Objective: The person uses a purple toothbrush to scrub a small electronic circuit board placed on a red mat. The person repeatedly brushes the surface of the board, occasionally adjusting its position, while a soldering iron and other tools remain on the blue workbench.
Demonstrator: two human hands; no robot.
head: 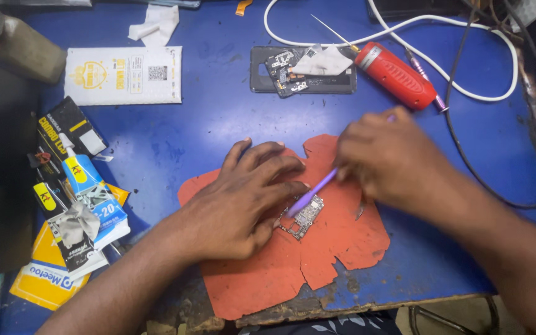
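**Hands at a small circuit board on an orange mat**

Circuit board (305,217), small and grey-green, lies on a torn orange mat (317,260) near the front edge of a blue worktable (218,118). The left hand (243,201) rests palm down on the mat with its fingers spread, and the fingertips press against the left edge of the board, pinning it in place. The right hand (389,158) is closed around a thin purple tool (312,191), which slants down to the left so that its tip meets the top of the board just beside the left fingertips.

Farther back on the table, a dark phone body (302,77) lies open with loose parts and a scrap of white paper on it. A red-handled screwdriver (395,74) sits just to its right, its fine tip pointing up and to the left. A white cable (497,43) loops around behind the screwdriver. At the left edge a heap of packets and a glue tube (75,170) lies well apart from the hands, and a white padded envelope (124,74) rests beyond it.
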